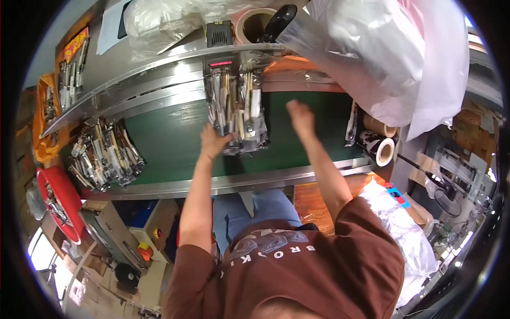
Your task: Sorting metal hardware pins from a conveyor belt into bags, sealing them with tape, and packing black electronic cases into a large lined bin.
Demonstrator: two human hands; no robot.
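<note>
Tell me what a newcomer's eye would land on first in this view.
Probably the packets of slim items at the middle of the green work surface, with the left hand at their lower left edge and the blurred right hand apart to their right. Next, the big translucent plastic bag at upper right, then the red round container at the far left, below the heap of similar packets.

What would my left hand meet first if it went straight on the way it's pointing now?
Your left hand would probably meet the plastic packets ahead; it may be touching them, but depth is unclear.
</note>
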